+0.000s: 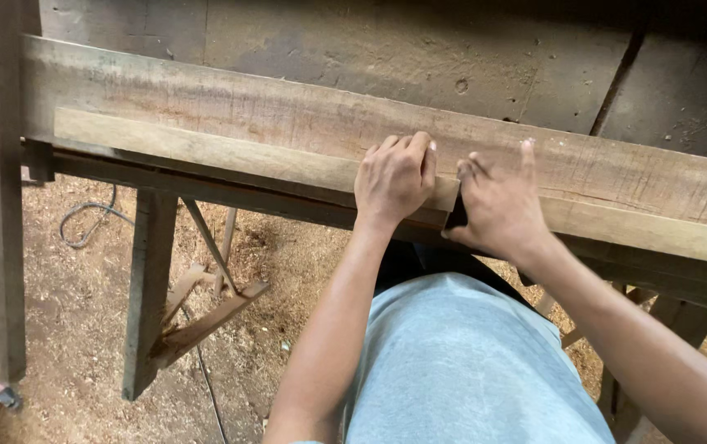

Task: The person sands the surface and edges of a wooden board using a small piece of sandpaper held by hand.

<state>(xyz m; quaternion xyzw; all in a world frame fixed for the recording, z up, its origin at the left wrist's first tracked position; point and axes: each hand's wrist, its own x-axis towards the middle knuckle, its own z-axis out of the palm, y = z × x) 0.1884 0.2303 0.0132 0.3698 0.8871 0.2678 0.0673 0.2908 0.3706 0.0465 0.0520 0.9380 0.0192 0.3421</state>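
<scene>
Wooden strip (230, 154) under both hands' grip

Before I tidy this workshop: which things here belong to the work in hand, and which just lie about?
In the work:
- left hand, pressing the narrow plank
- right hand, gripping a small dark tool
- wide plank behind

Lying about:
- cable on the sawdust floor
- wood offcuts under the bench

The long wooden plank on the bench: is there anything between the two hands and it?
Nothing visible does. The left hand lies curled directly on the plank, and the right hand presses on it beside a small dark object.
</scene>
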